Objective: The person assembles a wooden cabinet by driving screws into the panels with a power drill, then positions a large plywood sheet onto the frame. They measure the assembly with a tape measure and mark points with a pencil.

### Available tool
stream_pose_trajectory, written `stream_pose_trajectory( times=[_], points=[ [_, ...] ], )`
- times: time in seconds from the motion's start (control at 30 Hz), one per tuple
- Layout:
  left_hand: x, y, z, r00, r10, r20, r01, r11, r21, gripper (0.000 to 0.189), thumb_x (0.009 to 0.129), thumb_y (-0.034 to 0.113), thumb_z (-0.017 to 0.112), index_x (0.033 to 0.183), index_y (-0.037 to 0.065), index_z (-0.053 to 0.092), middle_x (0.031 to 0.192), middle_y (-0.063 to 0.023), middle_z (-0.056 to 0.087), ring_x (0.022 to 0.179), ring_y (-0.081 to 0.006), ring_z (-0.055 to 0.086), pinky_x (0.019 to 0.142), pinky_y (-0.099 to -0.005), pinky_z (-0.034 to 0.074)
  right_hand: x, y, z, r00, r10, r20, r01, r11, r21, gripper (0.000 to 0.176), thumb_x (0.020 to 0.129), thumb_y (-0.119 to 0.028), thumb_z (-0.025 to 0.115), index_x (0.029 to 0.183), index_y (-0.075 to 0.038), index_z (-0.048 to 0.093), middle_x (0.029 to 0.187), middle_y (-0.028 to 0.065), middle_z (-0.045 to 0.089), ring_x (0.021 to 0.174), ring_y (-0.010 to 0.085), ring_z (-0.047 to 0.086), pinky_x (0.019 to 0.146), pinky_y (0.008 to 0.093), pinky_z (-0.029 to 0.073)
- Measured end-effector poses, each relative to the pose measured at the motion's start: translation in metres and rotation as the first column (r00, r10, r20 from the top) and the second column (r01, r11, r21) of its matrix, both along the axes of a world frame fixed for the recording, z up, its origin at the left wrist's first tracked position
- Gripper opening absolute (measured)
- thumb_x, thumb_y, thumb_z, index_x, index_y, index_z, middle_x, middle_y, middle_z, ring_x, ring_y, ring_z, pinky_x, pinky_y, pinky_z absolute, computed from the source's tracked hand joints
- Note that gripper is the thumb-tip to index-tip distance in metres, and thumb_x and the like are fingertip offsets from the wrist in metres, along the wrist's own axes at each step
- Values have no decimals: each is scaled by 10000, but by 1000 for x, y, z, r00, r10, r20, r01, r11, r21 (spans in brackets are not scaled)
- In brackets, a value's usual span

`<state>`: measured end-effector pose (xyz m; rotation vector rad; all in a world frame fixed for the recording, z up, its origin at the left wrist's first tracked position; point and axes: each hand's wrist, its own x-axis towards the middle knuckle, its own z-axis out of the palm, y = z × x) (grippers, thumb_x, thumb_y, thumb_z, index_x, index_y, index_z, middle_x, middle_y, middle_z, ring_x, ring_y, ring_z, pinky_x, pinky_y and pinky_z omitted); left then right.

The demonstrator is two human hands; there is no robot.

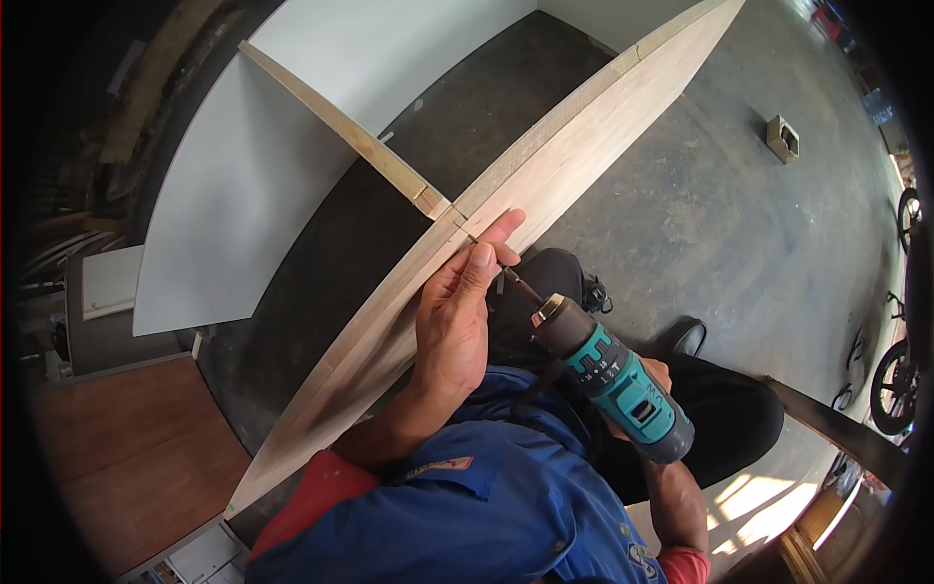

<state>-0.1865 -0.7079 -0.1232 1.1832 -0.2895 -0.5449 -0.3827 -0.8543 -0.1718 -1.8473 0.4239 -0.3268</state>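
My right hand (656, 374) is wrapped around the handle of a teal and black cordless drill (623, 384), mostly hidden behind its body. The drill's long bit (522, 285) points up and left toward a long pale wooden board (574, 131) standing on edge. With thumb and fingers, my left hand (459, 307) pinches a thin screw (468, 234) in line with the bit, its tip at the board's edge. On the far side, a narrower wooden strip (341, 122) meets the board at that spot. Whether bit and screw touch is hidden by my fingers.
White curved panels (233, 195) stand beyond the strip. A brown wooden panel (136, 448) lies at the lower left. A small hollow block (782, 139) sits on the concrete floor (671, 214). Bicycle wheels (893, 384) line the right edge.
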Motion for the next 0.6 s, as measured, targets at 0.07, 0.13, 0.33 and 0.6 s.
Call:
stream_pose_trajectory(
  times=[0.07, 0.13, 0.33, 0.6],
  points=[
    [0, 1, -1, 1000, -17, 18, 17, 1000, 6, 330, 1071, 282, 413, 1040, 24, 615, 1433, -190, 519, 1369, -218, 411, 1129, -355, 257, 3, 2, 1, 1000, -19, -1, 19, 999, 35, 252, 597, -133, 770, 799, -59, 639, 668, 32, 599, 592, 208, 642, 583, 273, 489],
    [0, 0, 0, 1000, -8, 25, 8, 999, 34, 344, 1071, 275, 408, 1119, 7, 619, 1421, -187, 529, 1356, -214, 429, 1127, -348, 263, 4, -1, -5, 999, 12, 53, -13, 1000, 8, 276, 595, -145, 775, 822, -59, 644, 684, 31, 612, 604, 203, 649, 595, 274, 496],
    [-14, 46, 65, 862, -392, -322, 494, 791, 360, 308, 1002, 258, 563, 1139, -4, 650, 1346, -177, 591, 1250, -241, 559, 1038, -341, 419, 16, 11, 5, 982, -179, 57, 172, 979, 112, 232, 581, -233, 792, 642, -83, 626, 553, 1, 588, 513, 141, 618, 544, 236, 493],
    [71, 111, 158, 403, -624, 669, -309, 595, 742, 314, 780, 66, 733, 1083, 12, 671, 1090, -128, 695, 1055, -273, 656, 899, -354, 510, -8, 5, -19, 999, -54, 0, 53, 989, -140, 197, 644, -187, 762, 763, -71, 656, 733, 60, 666, 634, 238, 673, 621, 289, 519]
  ],
)
